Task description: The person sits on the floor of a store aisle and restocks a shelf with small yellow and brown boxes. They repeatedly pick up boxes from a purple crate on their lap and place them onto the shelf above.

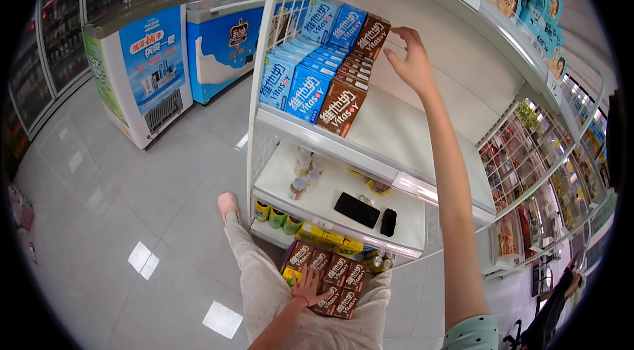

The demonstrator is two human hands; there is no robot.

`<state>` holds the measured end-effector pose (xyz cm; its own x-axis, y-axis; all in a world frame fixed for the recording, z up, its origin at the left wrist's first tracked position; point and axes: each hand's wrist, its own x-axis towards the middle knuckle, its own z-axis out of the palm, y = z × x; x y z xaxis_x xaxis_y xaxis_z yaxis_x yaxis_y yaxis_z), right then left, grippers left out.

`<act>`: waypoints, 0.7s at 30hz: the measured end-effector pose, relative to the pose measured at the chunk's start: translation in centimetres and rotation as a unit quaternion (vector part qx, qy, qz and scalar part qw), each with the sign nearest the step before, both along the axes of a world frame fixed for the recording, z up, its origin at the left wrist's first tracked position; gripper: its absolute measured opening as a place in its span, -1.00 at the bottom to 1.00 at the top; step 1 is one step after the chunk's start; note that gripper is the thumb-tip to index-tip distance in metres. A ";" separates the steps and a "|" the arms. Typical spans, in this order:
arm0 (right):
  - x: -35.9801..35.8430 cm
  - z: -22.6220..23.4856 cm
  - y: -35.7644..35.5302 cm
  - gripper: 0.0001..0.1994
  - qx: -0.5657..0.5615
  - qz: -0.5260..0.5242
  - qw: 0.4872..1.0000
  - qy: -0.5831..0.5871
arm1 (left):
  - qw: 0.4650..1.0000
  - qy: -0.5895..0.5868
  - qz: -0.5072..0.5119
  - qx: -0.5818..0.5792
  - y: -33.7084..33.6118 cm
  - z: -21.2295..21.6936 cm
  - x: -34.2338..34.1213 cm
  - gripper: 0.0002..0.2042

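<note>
My right hand (pixel 412 63) reaches over the upper shelf with its fingers apart and nothing in them. It is just right of a brown drink carton (pixel 373 36) standing at the back of a row. That brown row runs forward to a front brown carton (pixel 341 109), beside rows of blue cartons (pixel 306 94) and light-blue cartons (pixel 276 80). In my lap sits a pack of brown cartons (pixel 337 269). My left hand (pixel 308 289) lies spread on top of it, near a small yellow label (pixel 292 277).
The lower shelf (pixel 277 178) holds a black phone (pixel 357 210), a small black object (pixel 388 222) and some clear cups (pixel 299 185). Cans and yellow boxes (pixel 328 239) stand beneath. Wire side panels (pixel 284 6) edge the rack. Two freezers (pixel 148 66) stand at left, snack racks (pixel 528 152) at right.
</note>
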<state>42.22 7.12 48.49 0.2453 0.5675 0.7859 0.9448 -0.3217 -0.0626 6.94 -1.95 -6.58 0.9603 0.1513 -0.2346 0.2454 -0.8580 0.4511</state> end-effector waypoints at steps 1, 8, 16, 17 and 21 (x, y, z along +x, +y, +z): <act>2.9 -0.2 1.3 -0.46 -0.016 -0.034 0.999 -0.014 | 1.000 0.015 -0.006 -0.016 0.3 -0.2 0.1 -0.03; 10.0 2.0 6.8 -0.10 -0.181 -0.231 0.956 0.008 | 0.990 0.100 -0.055 -0.078 1.9 -1.1 1.3 -0.01; 10.0 0.4 7.7 -0.12 -0.068 -0.162 0.980 0.098 | 0.992 0.106 -0.051 -0.047 0.6 -4.6 0.8 0.01; 9.3 0.6 7.6 -0.13 -0.072 -0.183 0.977 0.084 | 0.993 0.105 -0.049 -0.030 0.5 -4.4 0.9 0.01; 8.8 0.0 7.4 -0.16 -0.065 -0.179 0.982 0.008 | 0.997 0.065 -0.017 -0.047 0.1 -4.7 0.7 0.02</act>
<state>51.04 14.50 48.54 0.4587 0.5387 0.7067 0.7691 -0.6390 -0.0121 7.66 -1.85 -11.23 0.9254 0.0909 -0.3680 0.2782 -0.8223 0.4964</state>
